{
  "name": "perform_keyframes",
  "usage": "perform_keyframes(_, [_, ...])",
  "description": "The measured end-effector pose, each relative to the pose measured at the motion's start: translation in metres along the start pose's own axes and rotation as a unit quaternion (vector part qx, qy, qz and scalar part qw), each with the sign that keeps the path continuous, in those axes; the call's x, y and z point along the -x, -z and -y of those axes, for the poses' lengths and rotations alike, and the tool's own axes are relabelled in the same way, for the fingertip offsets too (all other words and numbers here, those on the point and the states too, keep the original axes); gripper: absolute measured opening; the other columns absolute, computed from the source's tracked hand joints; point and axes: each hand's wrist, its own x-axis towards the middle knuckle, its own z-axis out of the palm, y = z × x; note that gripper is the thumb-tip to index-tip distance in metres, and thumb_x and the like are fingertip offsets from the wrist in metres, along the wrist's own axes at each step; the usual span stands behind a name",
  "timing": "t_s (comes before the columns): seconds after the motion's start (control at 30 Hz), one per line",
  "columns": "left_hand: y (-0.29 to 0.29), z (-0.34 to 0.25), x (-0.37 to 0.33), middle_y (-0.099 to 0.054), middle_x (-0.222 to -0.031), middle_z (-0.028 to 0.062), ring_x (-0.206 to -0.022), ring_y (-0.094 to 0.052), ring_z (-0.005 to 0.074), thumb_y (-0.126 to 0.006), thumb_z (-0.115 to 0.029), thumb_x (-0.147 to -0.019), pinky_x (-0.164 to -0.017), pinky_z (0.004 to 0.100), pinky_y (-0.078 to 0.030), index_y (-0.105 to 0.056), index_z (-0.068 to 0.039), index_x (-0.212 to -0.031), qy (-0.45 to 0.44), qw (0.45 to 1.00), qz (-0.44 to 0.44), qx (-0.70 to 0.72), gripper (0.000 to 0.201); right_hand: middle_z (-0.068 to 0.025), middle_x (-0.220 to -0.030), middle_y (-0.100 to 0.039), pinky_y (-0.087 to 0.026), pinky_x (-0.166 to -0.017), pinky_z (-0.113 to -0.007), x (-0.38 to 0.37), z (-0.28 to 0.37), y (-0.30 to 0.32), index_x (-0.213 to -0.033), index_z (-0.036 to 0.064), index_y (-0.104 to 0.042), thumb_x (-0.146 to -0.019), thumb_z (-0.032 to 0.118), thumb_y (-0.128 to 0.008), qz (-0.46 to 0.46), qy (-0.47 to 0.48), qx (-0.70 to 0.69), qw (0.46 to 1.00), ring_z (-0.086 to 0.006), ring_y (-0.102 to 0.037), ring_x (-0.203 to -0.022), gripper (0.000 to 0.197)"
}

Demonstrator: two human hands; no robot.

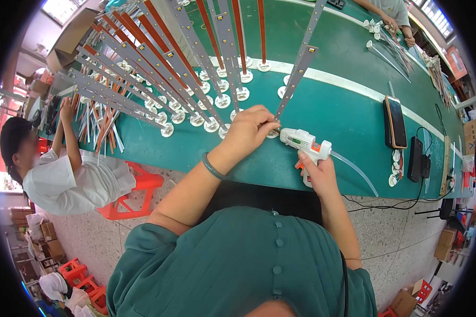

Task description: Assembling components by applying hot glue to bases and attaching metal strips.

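Observation:
My left hand (247, 129) pinches the lower end of an upright grey LED strip (297, 76), just above its round white base (272, 134). In my right hand (321, 173) is a white hot glue gun (307, 141) with orange parts, its fingers wrapped round the handle. The gun's nozzle points left, close to the foot of that strip; whether it touches is hidden. From the back of the gun a clear glue stick (357, 168) trails out. Several LED strips (188, 58), grey or red-brown, stand on round white bases (223, 100) beyond and left of my left hand.
A phone (394, 121) and a black power strip (419, 157) with cables lie on the green table (344, 121) at right. Loose strips (108, 124) are piled at left. One person (63, 164) sits at left; another's hands (391, 25) work far right.

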Motion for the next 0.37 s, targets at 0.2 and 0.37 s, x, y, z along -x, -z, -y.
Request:
perform_keyframes(0.2, [-0.0001, -0.0003, -0.0004, -0.062, -0.076, 0.0103, -0.06, -0.057, 0.0193, -0.07, -0.007, -0.08, -0.055, 0.0296, -0.045, -0.065, 0.001, -0.08, -0.011, 1.0, -0.005, -0.003, 0.009, -0.0054, -0.073, -0.062, -0.043, -0.051, -0.024, -0.0009, -0.0002, 0.0007, -0.099, 0.0002, -0.062, -0.091, 0.024, -0.062, -0.005, -0.017, -0.006, 1.0, -0.0091, -0.055, -0.058, 0.025])
perform_keyframes(0.37, [0.0019, -0.0045, -0.0019, -0.062, -0.077, 0.0102, -0.061, -0.056, 0.0208, -0.067, -0.005, -0.082, -0.056, 0.0311, -0.044, -0.064, 0.001, -0.081, -0.045, 0.998, -0.007, -0.049, 0.007, -0.0072, -0.075, -0.063, -0.045, -0.052, -0.024, -0.0023, -0.0028, 0.0058, -0.103, 0.0004, -0.061, -0.09, 0.025, -0.062, -0.002, -0.049, -0.03, 0.998, -0.0104, -0.057, -0.058, 0.027])
